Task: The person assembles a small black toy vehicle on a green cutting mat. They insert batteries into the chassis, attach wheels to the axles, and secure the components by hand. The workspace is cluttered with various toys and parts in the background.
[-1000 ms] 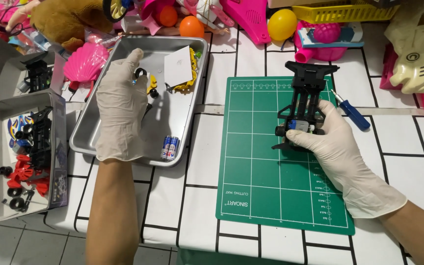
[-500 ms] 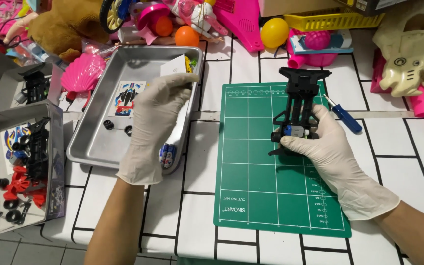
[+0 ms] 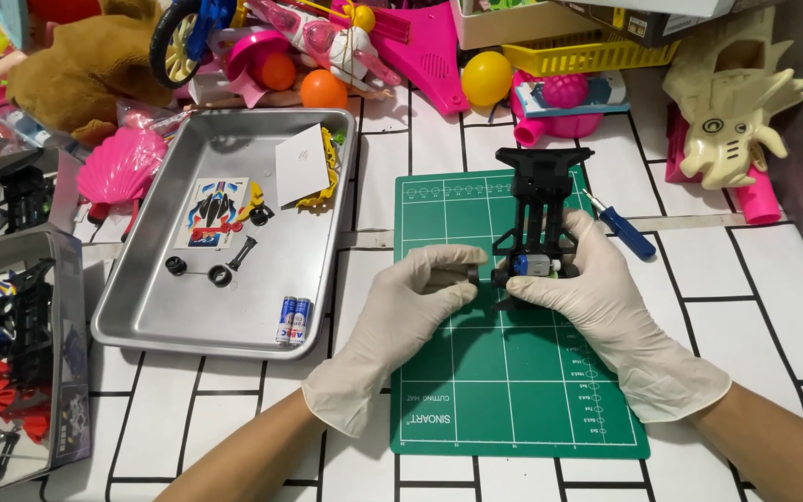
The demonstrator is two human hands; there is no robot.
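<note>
A grey box [image 3: 20, 363] of black and red parts is sitting at the far left of the bench [image 3: 745, 279]. Beside it, a metal tray [image 3: 151, 316] is holding a sticker sheet [image 3: 213, 210], small wheels and two batteries [image 3: 292, 319]. Over the green cutting mat [image 3: 513, 390], the left hand [image 3: 400, 321] is pinching a small black wheel [image 3: 472, 275], its grip pressed together. The right hand [image 3: 606, 307] is clamping the black toy car chassis [image 3: 539, 218] on the mat.
</note>
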